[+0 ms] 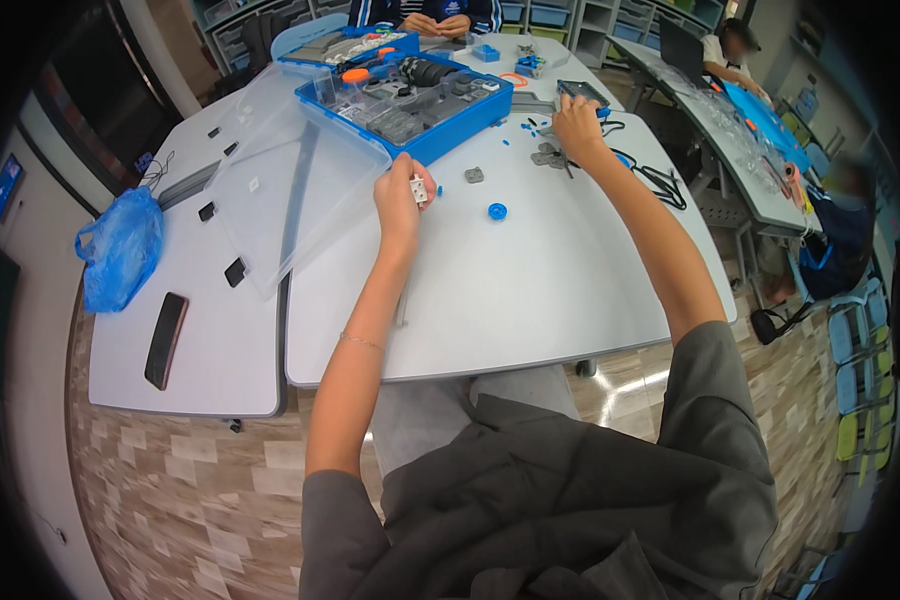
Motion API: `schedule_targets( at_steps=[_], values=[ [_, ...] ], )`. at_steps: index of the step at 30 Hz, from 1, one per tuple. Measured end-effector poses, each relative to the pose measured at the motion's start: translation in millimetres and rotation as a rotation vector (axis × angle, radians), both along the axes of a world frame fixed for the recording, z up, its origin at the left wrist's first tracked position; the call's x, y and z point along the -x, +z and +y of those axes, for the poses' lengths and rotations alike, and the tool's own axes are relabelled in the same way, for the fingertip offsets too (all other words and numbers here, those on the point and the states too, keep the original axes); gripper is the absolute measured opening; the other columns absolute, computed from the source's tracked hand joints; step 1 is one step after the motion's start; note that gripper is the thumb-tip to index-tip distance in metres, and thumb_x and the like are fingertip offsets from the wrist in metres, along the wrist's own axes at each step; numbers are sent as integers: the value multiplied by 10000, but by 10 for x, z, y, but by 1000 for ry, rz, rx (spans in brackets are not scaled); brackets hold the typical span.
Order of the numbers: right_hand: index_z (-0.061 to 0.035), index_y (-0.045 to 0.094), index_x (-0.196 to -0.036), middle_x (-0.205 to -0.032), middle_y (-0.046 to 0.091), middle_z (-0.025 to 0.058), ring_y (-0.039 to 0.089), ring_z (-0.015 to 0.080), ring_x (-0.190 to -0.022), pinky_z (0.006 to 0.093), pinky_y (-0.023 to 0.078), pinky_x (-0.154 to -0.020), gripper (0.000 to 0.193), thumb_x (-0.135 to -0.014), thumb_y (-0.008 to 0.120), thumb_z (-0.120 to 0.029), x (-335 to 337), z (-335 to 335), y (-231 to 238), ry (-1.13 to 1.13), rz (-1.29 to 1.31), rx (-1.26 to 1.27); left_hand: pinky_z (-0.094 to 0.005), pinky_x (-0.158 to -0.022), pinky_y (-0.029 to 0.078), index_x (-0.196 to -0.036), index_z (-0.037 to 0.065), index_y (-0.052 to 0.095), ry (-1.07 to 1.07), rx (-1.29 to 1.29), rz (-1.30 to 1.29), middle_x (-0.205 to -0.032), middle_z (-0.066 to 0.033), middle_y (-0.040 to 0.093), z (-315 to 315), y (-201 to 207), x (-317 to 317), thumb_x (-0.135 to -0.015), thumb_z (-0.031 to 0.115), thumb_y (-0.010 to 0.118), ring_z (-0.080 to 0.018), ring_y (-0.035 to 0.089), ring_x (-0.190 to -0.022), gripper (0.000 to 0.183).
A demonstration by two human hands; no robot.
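In the head view, the blue parts box (460, 127) is taken as the landmark. A small white block (418, 189) is held just off the box's near corner, in the left hand (398, 200); it is gripped between thumb and curled fingers, with its studded or holed face turned to the right and its longer side seen roughly upright. To the right of the box, a dark grey rectangular case (582, 90) is met by the right hand (576, 122); its long side is slanted away from the box, down toward the right. The case is reached more nearly by the right hand, whose fingers are laid over its near edge; the white block is kept wholly at the left. Between the two hands, on the near right side of the box, a grey block (474, 175) and a blue wheel (497, 211) are left lying apart on the white table (530, 290).

The right forearm is stretched forward and inward, the hand is bent over with its back showing, and the fingertips are partly hidden; whether anything is grasped there cannot be told. The left forearm is raised nearly straight toward the box's near corner, and the left fist is closed around the block.
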State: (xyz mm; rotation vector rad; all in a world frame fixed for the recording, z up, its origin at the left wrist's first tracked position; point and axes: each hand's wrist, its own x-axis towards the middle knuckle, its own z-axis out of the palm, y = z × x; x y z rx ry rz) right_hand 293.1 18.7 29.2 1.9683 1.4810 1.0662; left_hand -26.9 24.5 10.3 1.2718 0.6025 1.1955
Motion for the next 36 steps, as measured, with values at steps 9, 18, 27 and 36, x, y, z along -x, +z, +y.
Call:
schedule_targets(
  at_steps=[9,18,27,36],
  values=[
    [-154,723,-951,-1047,573,47,569,236,-979,408,451,-762,152,-806,678,-157,-47,-76,8,76,3,-124,-255,-478,300,-621,89,492,20,23,7,-566,-46,511,-52,54,-7,-995,342,389,-102,420,-504,463],
    [-49,712,-1058,-862,698,164,681,295,-827,387,526,-711,465,-748,780,-389,780,-692,353,172,1333,81,-246,-458,348,-625,85,539,12,121,73,-557,-32,535,-21,162,96,-1012,419,335,-97,486,-503,550],
    [-28,706,-1031,-824,685,125,632,243,-720,336,482,-677,392,-756,782,-296,1225,-1065,163,440,1318,-38,-236,-557,441,-1030,-21,532,-489,517,-38,-892,-134,586,-150,254,115,-1014,399,502,-163,582,-743,422],
    [-25,705,-1054,-939,701,170,667,318,-810,396,517,-734,321,-794,728,-213,1402,-1131,116,722,1450,-226,-371,-915,543,-1149,-128,531,-489,541,-101,-1075,-212,595,-221,125,12,-983,249,552,-297,621,-1066,412]
  ],
)
